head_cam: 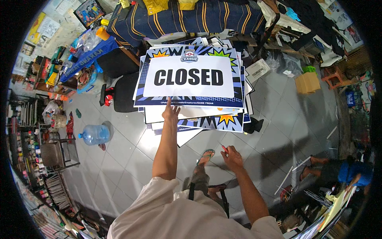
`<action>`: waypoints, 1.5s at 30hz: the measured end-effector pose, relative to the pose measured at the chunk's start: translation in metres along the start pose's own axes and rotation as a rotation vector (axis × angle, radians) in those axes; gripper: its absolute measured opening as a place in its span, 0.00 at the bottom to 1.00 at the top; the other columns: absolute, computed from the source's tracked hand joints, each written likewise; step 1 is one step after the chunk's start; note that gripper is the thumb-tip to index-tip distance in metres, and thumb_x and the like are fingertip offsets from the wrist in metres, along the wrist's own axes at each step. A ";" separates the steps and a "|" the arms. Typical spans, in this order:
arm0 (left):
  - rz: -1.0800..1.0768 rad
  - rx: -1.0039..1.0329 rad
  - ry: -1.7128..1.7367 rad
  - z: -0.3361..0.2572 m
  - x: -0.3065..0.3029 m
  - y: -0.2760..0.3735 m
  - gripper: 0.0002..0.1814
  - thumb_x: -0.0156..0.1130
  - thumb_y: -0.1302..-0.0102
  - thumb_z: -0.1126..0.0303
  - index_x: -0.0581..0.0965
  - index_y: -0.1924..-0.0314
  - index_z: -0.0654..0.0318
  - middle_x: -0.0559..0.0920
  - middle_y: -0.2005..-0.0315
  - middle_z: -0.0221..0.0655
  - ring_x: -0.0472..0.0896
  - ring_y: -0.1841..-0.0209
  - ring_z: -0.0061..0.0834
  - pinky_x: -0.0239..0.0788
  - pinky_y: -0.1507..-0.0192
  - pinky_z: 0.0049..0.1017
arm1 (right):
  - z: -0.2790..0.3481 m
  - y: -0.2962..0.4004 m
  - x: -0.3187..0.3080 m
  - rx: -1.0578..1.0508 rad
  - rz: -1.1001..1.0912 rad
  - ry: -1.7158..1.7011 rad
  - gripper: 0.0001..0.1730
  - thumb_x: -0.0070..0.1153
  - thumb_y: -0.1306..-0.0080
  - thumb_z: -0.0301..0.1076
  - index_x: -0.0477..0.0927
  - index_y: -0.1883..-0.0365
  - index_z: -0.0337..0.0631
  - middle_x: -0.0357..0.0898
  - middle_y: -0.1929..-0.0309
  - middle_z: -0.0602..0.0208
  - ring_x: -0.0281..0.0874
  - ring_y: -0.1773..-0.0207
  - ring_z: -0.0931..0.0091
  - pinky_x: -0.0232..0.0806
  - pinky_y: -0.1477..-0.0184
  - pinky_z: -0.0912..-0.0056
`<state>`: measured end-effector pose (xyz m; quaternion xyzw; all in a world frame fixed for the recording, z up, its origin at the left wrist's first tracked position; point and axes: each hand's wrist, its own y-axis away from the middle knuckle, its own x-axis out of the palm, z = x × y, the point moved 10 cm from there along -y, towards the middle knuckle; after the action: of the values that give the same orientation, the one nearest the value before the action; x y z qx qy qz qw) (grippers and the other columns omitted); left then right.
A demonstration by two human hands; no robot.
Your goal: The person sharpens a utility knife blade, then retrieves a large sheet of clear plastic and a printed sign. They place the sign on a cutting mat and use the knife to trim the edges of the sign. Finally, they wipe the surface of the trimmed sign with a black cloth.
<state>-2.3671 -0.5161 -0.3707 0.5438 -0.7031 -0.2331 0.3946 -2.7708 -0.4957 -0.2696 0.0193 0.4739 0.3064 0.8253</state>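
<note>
My left hand (171,113) is at the lower edge of the top printed sign (188,91), its thumb over the front and its fingers along the edge. This sign has a white panel with large black lettering and a blue border with comic-style bursts. Under it lies an uneven stack of similar boards (209,122), some showing white faces with dark edges. In my right hand (233,158), held low to the right and away from the stack, is a small red tool (224,149); its exact kind is hard to make out.
A black chair (126,92) stands left of the stack, with a blue water jug (96,135) lying on the tiled floor. Cardboard (307,82) and an orange stool (333,77) are at the right. Another person (334,170) is at the lower right, near pale strips (284,180).
</note>
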 end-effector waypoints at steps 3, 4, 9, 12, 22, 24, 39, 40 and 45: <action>0.002 -0.009 0.015 0.006 0.008 -0.002 0.17 0.75 0.33 0.61 0.83 0.51 0.65 0.83 0.49 0.39 0.79 0.43 0.38 0.77 0.45 0.43 | -0.011 0.022 0.013 0.104 0.065 0.042 0.20 0.60 0.28 0.49 0.75 0.58 0.38 0.79 0.57 0.55 0.83 0.56 0.54 0.74 0.53 0.48; -0.015 -0.001 0.025 0.005 0.007 -0.006 0.15 0.75 0.33 0.63 0.83 0.54 0.65 0.84 0.51 0.38 0.80 0.45 0.37 0.77 0.45 0.42 | -0.015 0.034 0.017 0.104 0.051 0.060 0.21 0.60 0.28 0.49 0.75 0.57 0.37 0.80 0.56 0.53 0.83 0.55 0.54 0.73 0.53 0.47; -0.105 0.076 0.071 0.005 0.002 -0.016 0.13 0.74 0.33 0.69 0.81 0.56 0.69 0.87 0.59 0.39 0.84 0.58 0.35 0.78 0.51 0.40 | -0.065 0.083 0.053 0.254 0.185 0.069 0.27 0.59 0.28 0.55 0.77 0.52 0.35 0.82 0.54 0.44 0.81 0.50 0.48 0.71 0.47 0.43; -0.162 0.024 0.027 0.010 -0.010 -0.025 0.13 0.73 0.32 0.69 0.80 0.55 0.70 0.86 0.60 0.39 0.83 0.59 0.35 0.77 0.51 0.40 | -0.083 0.110 0.062 0.180 0.078 0.157 0.32 0.59 0.28 0.54 0.75 0.37 0.38 0.83 0.52 0.48 0.82 0.51 0.49 0.75 0.47 0.45; -0.021 -0.060 0.098 0.025 -0.001 -0.039 0.17 0.58 0.21 0.63 0.74 0.41 0.68 0.79 0.42 0.41 0.79 0.40 0.41 0.73 0.35 0.47 | -0.150 0.149 0.067 0.465 0.010 -0.028 0.29 0.58 0.27 0.54 0.77 0.45 0.36 0.83 0.50 0.48 0.81 0.45 0.51 0.70 0.40 0.47; 0.054 -0.027 0.035 0.023 0.005 -0.031 0.17 0.57 0.20 0.64 0.73 0.39 0.65 0.78 0.41 0.40 0.78 0.39 0.42 0.72 0.35 0.48 | -0.162 0.150 0.071 0.559 0.036 0.155 0.29 0.57 0.27 0.55 0.77 0.44 0.36 0.83 0.50 0.48 0.82 0.45 0.52 0.70 0.40 0.46; 0.346 0.219 0.054 -0.093 0.076 0.089 0.13 0.64 0.28 0.75 0.75 0.47 0.70 0.81 0.57 0.36 0.83 0.60 0.28 0.83 0.46 0.34 | -0.122 0.156 0.035 0.502 -0.011 -0.122 0.36 0.57 0.29 0.59 0.76 0.41 0.32 0.82 0.48 0.43 0.79 0.42 0.50 0.69 0.40 0.45; 0.424 0.243 0.065 -0.112 0.081 0.094 0.12 0.65 0.29 0.76 0.76 0.49 0.70 0.81 0.59 0.35 0.83 0.62 0.27 0.84 0.48 0.33 | -0.119 0.158 0.033 0.497 -0.023 -0.142 0.34 0.59 0.30 0.57 0.77 0.44 0.32 0.83 0.51 0.44 0.80 0.44 0.51 0.70 0.42 0.46; 0.440 0.261 0.012 -0.139 0.108 0.182 0.11 0.67 0.30 0.76 0.76 0.51 0.61 0.83 0.61 0.34 0.82 0.69 0.24 0.85 0.51 0.35 | -0.131 0.193 -0.004 0.522 -0.418 -0.267 0.22 0.64 0.31 0.46 0.79 0.57 0.31 0.84 0.65 0.51 0.83 0.62 0.57 0.74 0.55 0.53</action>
<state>-2.3710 -0.5496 -0.1195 0.4253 -0.8263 -0.0459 0.3664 -2.9707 -0.3748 -0.2762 0.1718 0.4180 -0.0056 0.8920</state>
